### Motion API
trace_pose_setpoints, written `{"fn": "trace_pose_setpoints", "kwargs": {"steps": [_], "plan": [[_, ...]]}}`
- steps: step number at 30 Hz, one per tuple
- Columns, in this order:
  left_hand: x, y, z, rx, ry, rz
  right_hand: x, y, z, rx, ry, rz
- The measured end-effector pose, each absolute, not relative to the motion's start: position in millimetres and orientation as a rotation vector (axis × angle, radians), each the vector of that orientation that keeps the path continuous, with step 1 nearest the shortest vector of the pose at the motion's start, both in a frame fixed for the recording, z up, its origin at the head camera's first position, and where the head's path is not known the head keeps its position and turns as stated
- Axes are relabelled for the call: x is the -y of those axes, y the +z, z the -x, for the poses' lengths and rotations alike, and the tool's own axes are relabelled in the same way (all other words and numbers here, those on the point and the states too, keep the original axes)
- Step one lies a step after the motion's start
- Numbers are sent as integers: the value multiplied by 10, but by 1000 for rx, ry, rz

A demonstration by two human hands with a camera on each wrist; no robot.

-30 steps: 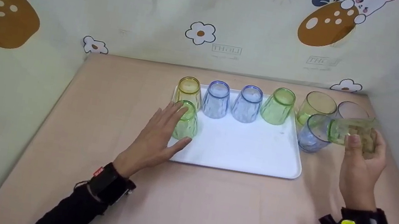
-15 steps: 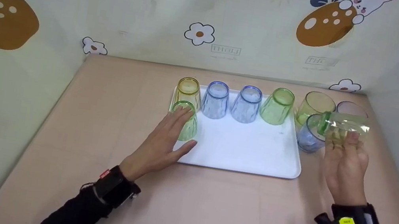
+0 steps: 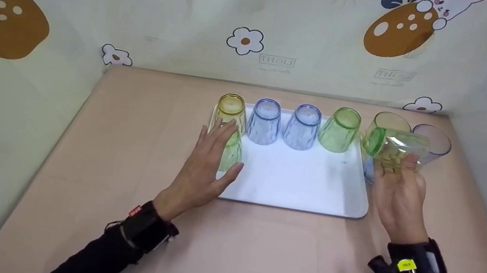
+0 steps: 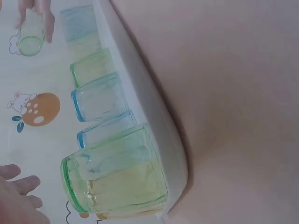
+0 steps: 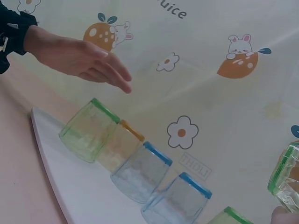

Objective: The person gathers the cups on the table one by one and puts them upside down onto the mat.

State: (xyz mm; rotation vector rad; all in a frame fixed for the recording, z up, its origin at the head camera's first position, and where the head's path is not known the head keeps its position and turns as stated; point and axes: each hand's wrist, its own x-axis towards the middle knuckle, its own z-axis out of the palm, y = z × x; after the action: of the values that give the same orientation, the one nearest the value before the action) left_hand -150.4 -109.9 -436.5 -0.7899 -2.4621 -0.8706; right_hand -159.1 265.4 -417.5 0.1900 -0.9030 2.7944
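My right hand (image 3: 401, 203) grips a green glass (image 3: 403, 143) lying sideways in the air, its green base end pointing left, just right of the white tray (image 3: 294, 183). Fingers straight and spread, my left hand (image 3: 201, 173) hovers over a green glass (image 3: 231, 156) upside down at the tray's front left; in the right wrist view a gap shows between that hand (image 5: 81, 58) and the glass (image 5: 88, 133). Along the tray's back stand upside-down glasses: yellow (image 3: 231, 104), blue (image 3: 264, 122), another blue (image 3: 302, 128) and green (image 3: 339, 131).
Beside the tray's right edge stand a yellowish glass (image 3: 391, 121), a pale purplish glass (image 3: 438, 144) and a blue glass (image 3: 368, 171), mostly hidden behind the held one. A printed cloth wall (image 3: 195, 11) rises behind the tan table (image 3: 264, 252).
My right hand has carried the green glass leftward, from beyond the loose glasses toward the tray's right edge. My left hand has shifted slightly right over the front green glass.
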Motion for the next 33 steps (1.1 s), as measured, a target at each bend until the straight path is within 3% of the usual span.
{"fn": "trace_pose_setpoints", "kwargs": {"steps": [19, 33], "plan": [[907, -4296, 1564, 2448, -1107, 838, -2247, -4175, 1576, 1234, 2834, -254], [722, -4175, 1644, 2246, -1608, 792, -1922, -4107, 1584, 1369, 2859, -233]]}}
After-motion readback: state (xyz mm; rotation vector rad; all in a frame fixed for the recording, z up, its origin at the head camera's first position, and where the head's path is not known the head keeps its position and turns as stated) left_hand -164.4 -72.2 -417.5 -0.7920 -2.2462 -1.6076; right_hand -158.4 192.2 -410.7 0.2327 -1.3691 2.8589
